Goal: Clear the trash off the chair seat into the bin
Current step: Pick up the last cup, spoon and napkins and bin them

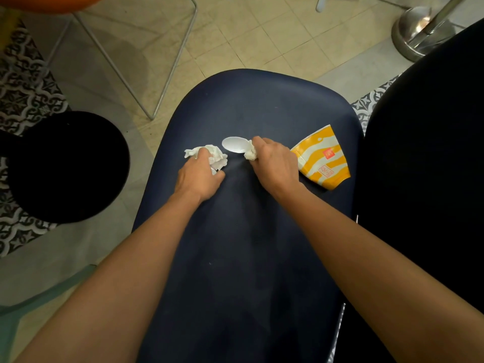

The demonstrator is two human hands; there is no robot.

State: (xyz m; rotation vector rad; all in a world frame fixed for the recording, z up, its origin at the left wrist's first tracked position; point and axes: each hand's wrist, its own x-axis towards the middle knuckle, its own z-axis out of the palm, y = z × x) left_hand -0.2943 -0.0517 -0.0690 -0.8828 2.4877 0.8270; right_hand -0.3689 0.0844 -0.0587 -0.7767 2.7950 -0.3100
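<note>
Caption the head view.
Left hand grips a crumpled napkin, right hand grips a smaller wad beside a white spoon, on the navy seat.

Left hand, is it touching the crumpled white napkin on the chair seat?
Touching. The head view shows the left hand with its fingers curled round the crumpled napkin, which lies on the chair seat.

**Single head-worn view, steeply downward**

Looks forward and down from above the near end of the chair seat (248, 106), facing toward its far rounded edge. Sits close, filling mid-frame with the seat. Takes in pale floor tiles (235, 35) beyond the seat, the bin (65, 166) left of it, a dark chair (424, 153) right of it. Bends lines at the edges, wide-angle.
</note>
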